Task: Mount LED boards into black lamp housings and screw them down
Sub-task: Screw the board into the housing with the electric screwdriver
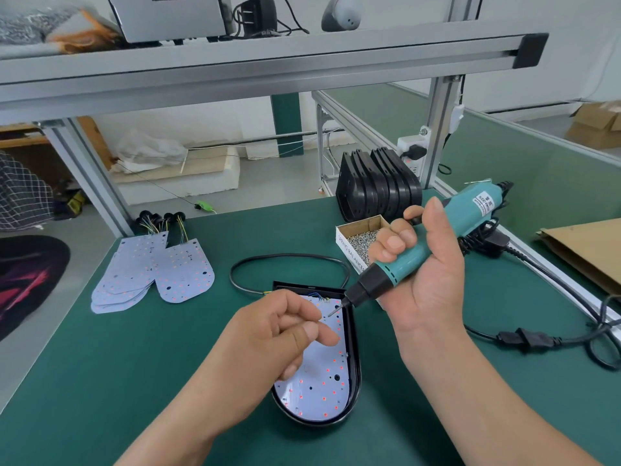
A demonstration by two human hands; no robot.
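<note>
Left hand (285, 331) hovers over the LED board (322, 381), fingers curled, thumb against forefinger; whether it pinches a screw cannot be told. Right hand (426, 274) grasps a teal electric screwdriver (447, 230), bit angled down just over the board's far right corner. Board is seated in a black lamp housing (354, 364) near the table's (134, 364) near edge. Spare boards (151, 274) lie far left. A screw box (363, 240) and stacked housings (379, 190) sit far right. An aluminium shelf (268, 62) runs overhead.
</note>
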